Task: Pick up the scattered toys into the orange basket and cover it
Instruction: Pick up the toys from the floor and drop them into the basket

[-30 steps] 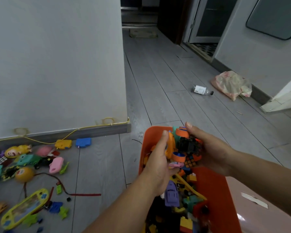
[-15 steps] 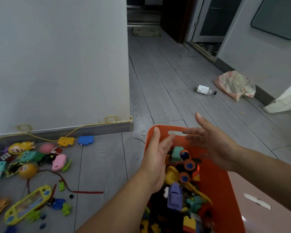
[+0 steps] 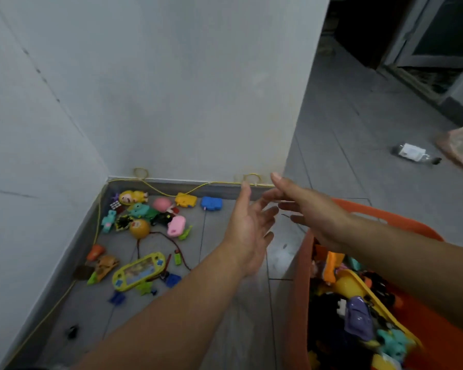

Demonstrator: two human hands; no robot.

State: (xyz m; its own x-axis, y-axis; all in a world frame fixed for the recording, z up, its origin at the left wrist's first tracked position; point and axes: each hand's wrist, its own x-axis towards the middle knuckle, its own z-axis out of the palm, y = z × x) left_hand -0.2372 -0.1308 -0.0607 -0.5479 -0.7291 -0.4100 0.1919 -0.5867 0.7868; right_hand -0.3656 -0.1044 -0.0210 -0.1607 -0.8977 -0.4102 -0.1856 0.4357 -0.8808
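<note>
Both hands just dropped their toys into the orange basket (image 3: 302,263); now the left hand (image 3: 247,231) and right hand (image 3: 312,212) are open and empty, reaching for the toy pile (image 3: 145,231) in the floor's corner.

Single head-worn wide-angle view, looking forward and down, grey tiled floor (image 3: 225,329) close below, white wall corner (image 3: 110,177) at 11 o'clock.

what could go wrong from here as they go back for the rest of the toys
1. The basket already looks heaped, so more toys may spill over the rim or stop a cover from sitting flat.
2. The red cord runs among the toys; lifting one piece could drag others along.
3. The small black piece and the blue bits lie apart from the main pile and could be missed.
</note>
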